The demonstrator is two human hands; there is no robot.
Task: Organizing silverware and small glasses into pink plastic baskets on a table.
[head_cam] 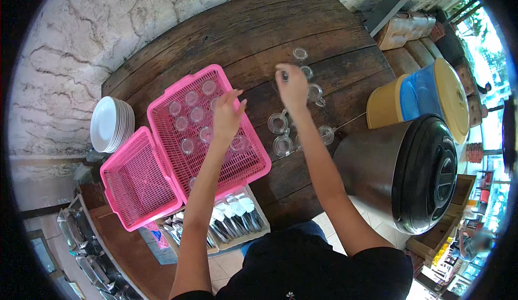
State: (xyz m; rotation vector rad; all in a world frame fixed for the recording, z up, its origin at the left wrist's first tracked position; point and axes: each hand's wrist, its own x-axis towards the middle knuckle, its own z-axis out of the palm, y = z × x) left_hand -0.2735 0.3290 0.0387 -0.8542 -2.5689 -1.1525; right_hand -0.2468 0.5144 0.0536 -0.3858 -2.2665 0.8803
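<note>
My left hand [228, 115] is over the right part of a large pink plastic basket [259, 154], its fingers apart and nothing in them. Several clear glasses, such as one glass [196, 114], stand inside that basket. My right hand [292, 85] is above the dark wooden table [251, 53], at a clear glass that is partly hidden and blurred; whether the fingers grip it is not plain. Around it on the table stand several glass mugs, among them one mug [277, 123] nearer me and another mug [315, 92] to the right. A further glass [300, 53] is beyond the hand.
A smaller pink basket [141, 178] adjoins the large one at left, with stacked white plates [111, 124] beyond. Cutlery trays [238, 241] are near me. At right stand a large metal container with a black lid [425, 174] and a yellow-and-blue drum [421, 93]. A person is far right.
</note>
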